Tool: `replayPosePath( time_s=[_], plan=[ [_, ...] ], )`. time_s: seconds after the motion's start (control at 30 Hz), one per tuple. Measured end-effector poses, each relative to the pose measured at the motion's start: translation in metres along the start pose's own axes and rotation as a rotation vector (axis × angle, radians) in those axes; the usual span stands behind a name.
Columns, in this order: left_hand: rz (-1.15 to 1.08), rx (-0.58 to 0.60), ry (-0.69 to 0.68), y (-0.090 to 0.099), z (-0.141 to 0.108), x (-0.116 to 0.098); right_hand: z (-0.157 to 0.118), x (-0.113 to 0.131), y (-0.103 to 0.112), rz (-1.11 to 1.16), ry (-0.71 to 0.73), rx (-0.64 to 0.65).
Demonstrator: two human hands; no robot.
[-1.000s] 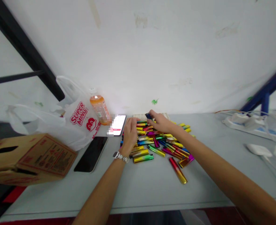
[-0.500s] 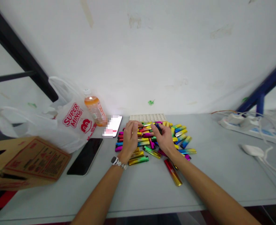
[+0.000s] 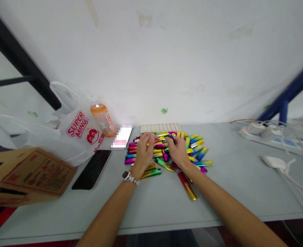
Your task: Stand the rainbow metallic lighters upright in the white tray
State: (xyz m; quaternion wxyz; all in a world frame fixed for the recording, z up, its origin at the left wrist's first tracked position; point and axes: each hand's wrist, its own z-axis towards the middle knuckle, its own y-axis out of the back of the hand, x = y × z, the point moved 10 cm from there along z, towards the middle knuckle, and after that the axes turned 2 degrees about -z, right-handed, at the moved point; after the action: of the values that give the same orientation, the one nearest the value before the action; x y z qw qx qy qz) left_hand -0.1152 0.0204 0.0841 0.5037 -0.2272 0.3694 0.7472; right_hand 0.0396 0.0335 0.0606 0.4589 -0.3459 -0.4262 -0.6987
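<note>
Many shiny multicoloured lighters (image 3: 205, 163) lie in a pile on the grey table (image 3: 233, 185). Over the left part of the pile, my left hand (image 3: 145, 151) has its fingers bent and pressed together; what they pinch, if anything, is too small to make out. My right hand (image 3: 177, 149) is closed around a dark blue object at the middle of the pile, only its end showing by the thumb. A red and gold lighter (image 3: 187, 186) lies apart, nearer the front edge. Behind the pile is a white grid-like tray (image 3: 160, 128).
Left of the pile are a lit phone (image 3: 122, 136), a dark phone (image 3: 92, 170), an orange drink bottle (image 3: 102, 118), a white plastic bag (image 3: 74, 137) and a cardboard box (image 3: 35, 175). On the right lie a power strip (image 3: 275, 139) and a white charger (image 3: 273, 162) with cables.
The view has shifted slightly. My left hand has moved a little towards my right hand, and its fingers look more bent. My right hand still holds the dark blue object.
</note>
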Motion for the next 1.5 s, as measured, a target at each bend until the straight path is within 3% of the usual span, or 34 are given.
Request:
replayPosePath(
  time_s=[0.7,0.97,1.33,1.5],
  plan=[
    [0.017,0.018,0.012,0.001,0.000,0.003,-0.008,0.018,-0.002,-0.030,0.073,0.042],
    [0.028,0.021,0.014,0.000,0.000,0.003,-0.004,0.002,-0.001,-0.064,-0.004,0.005],
    [0.012,0.013,0.011,0.001,0.000,0.000,-0.004,0.001,-0.003,-0.086,0.004,0.005],
    [0.179,0.093,-0.047,0.002,0.006,0.002,-0.004,0.006,-0.007,-0.030,0.059,0.049]
  ],
)
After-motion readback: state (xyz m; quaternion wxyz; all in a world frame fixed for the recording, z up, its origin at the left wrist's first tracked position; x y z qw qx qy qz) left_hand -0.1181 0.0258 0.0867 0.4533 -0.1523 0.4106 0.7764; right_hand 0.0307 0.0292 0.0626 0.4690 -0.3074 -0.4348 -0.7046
